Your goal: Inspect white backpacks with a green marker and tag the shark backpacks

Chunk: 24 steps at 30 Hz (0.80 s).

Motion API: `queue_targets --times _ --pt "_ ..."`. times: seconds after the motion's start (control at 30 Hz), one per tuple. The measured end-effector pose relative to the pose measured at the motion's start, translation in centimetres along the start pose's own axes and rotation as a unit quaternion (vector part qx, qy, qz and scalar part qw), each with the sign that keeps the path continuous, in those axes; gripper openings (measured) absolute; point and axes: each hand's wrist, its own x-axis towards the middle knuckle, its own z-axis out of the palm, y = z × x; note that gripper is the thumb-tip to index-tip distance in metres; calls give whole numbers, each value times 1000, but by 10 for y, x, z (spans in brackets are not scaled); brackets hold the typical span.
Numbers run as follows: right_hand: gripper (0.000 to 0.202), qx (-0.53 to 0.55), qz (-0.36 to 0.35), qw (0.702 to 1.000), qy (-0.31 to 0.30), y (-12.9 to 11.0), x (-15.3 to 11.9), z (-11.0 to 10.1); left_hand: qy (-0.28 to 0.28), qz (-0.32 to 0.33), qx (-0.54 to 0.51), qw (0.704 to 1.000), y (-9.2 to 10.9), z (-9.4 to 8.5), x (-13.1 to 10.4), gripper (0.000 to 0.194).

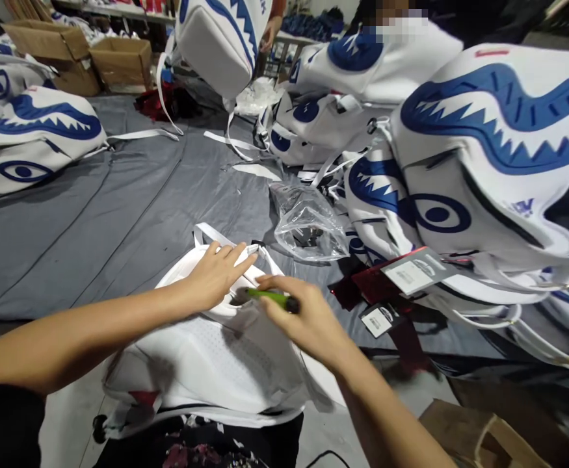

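A white backpack [206,364] lies before me, partly on my lap and against the table edge. My left hand [218,273] rests on its upper part near the straps, fingers stretched out and slightly apart; its thumb is hidden. In my closed right hand [308,312] is a slim green tool [269,297] with a dark end. The tool's tip points left at a fold of the backpack, close to the left fingers. Whether the tip touches the fabric I cannot tell.
White backpacks with blue shark-mouth prints [489,149] are piled on the right, more [45,130] at the left. Beyond my backpack is a clear plastic bag [308,224]. Hang tags [413,273] hang at the right. Cardboard boxes [121,62] stand behind; a person's hand [270,32] shows there.
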Motion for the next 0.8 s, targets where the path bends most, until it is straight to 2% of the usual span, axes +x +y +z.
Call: queue_targets --times 0.07,0.1,0.13,0.17,0.2,0.23,0.3,0.37,0.43,0.53,0.67,0.8 --pt "20 25 1 990 138 33 4 -16 1 -3 -16 1000 0 1 0 80" --pt "22 -12 20 981 195 54 9 -21 0 -6 -24 1000 1 2 -1 81" --pt "24 -74 55 972 218 76 15 -24 -4 -10 -31 999 2 2 -1 82" --pt "25 -160 98 964 187 100 24 -25 -9 -13 -38 999 3 3 -1 83" --pt "27 -255 145 948 127 122 36 -24 -14 -15 -42 999 5 4 -2 85" --pt "32 -340 182 920 72 144 49 -22 -19 -18 -45 999 6 6 -1 88" --pt "30 -378 173 908 58 178 80 -16 -19 -19 -51 998 6 12 0 92" --pt "25 -391 161 904 64 201 108 -12 -3 -20 -55 998 6 19 2 91" --pt "23 -399 158 901 63 216 126 -8 18 -22 -55 998 5 25 4 89" --pt "20 -410 149 899 46 232 137 -3 21 -20 -52 998 5 28 4 88" --pt "20 -433 134 891 24 245 133 6 4 -17 -61 998 6 24 5 90" --pt "27 -450 115 886 15 241 127 10 3 -12 -76 997 6 17 5 81"
